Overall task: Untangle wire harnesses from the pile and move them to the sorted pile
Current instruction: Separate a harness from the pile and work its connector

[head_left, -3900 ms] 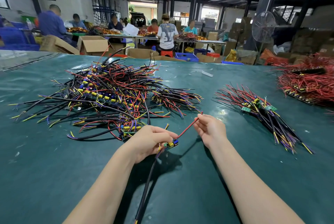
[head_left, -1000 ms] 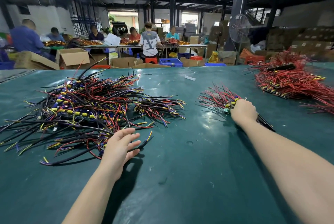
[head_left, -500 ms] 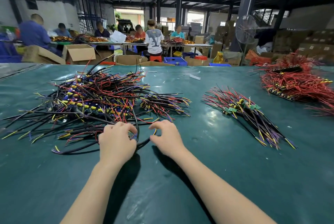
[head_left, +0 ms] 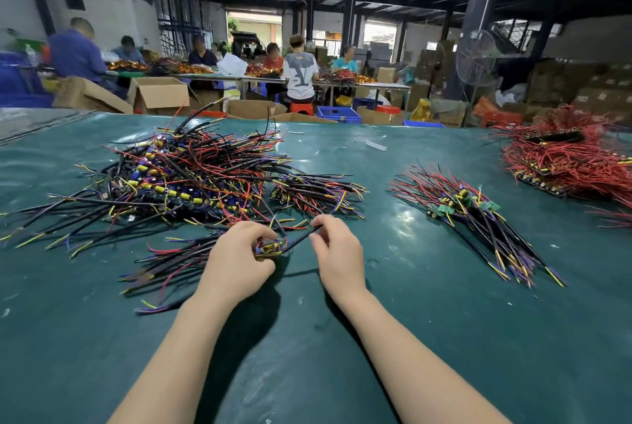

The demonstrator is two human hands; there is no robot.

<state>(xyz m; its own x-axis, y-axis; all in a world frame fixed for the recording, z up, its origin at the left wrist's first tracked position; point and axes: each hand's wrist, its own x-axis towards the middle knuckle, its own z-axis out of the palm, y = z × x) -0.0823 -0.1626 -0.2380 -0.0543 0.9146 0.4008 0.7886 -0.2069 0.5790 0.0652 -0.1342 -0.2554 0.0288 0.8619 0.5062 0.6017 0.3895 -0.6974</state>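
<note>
**Green surface, one harness in hand, most of the pile to go**

Green surface (head_left: 342, 355) lies under both my forearms. Near its middle my left hand (head_left: 236, 266) is curled round the component end of a harness (head_left: 270, 248), with fingers (head_left: 260, 234) and thumb closed about the yellow-and-blue cluster. My right hand (head_left: 337, 252) pinches the black lead (head_left: 301, 239) that runs out of that cluster. The lead is drawn between the two hands, just over the surface.

The harness sits at the near edge of the pile (head_left: 191, 177). I cannot tell whether its other wires are free of the strands beside my left hand.

Beyond and to the left, the pile is large and thoroughly tangled. To the right, well apart from my fingers, lies the sorted pile (head_left: 478, 215), a smaller bundle with its wires roughly aligned. I judge that a modest share is done and far more is left, and this harness has yet to be freed and carried across.

At the far right is a red heap (head_left: 564, 164). I cannot say whether it belongs to my job.
</note>
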